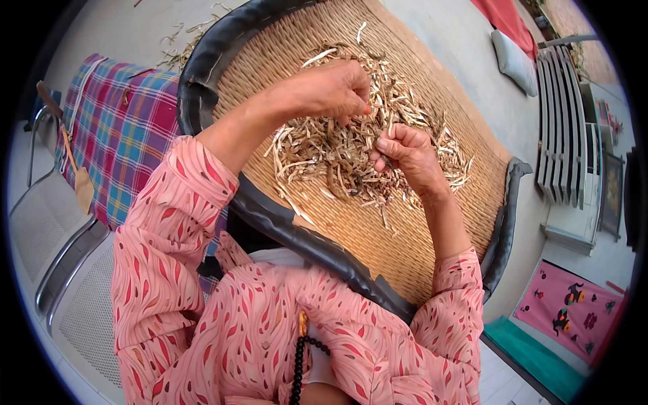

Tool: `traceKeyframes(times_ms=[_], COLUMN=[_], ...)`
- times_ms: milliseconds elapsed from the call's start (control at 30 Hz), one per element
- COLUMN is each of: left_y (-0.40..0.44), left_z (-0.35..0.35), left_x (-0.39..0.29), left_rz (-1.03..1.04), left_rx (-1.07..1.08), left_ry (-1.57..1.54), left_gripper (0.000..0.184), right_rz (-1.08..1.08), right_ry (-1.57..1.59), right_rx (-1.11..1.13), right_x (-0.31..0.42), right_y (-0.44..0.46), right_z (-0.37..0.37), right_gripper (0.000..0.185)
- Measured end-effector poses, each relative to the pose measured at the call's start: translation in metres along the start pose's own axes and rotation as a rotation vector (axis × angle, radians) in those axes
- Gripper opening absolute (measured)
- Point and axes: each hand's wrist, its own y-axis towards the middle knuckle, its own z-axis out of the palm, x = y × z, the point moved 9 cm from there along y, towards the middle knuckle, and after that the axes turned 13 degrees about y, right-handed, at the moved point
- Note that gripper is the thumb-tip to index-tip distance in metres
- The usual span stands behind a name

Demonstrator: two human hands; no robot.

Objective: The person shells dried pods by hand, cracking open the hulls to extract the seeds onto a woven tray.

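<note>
Dozens of dry pods [304,148] lie heaped on a woven tray [358,236] as a person's right hand [410,154] pinches what looks like a single pod [390,123] just above the pile. The left hand [335,89] hangs nearby, fingertips drawn together, any hold hidden. Pod-by-pod handling appears under way; the next move likely calls for a light, two-handed grip.
</note>
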Motion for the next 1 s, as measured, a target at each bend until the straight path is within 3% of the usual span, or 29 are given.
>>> traceKeyframes(times_ms=[167, 333, 733, 1000], left_y=[0.001, 0.002, 0.003, 0.001], left_z=[0.022, 0.023, 0.020, 0.023], left_x=[0.000, 0.002, 0.000, 0.000], left_rz=[-0.044, -0.067, -0.101, -0.073], left_rx=[0.136, 0.105, 0.101, 0.127], left_ry=[-0.274, -0.338, -0.433, -0.425], left_gripper=[0.010, 0.005, 0.007, 0.006], right_rz=[-0.118, -0.214, -0.259, -0.115], right_ry=[0.077, 0.084, 0.139, 0.347], right_rx=[-0.022, 0.016, -0.019, 0.041], right_x=[0.007, 0.012, 0.011, -0.003], right_y=[0.002, 0.003, 0.002, 0.004], right_z=[0.012, 0.020, 0.020, 0.024], right_gripper=[0.010, 0.012, 0.018, 0.020])
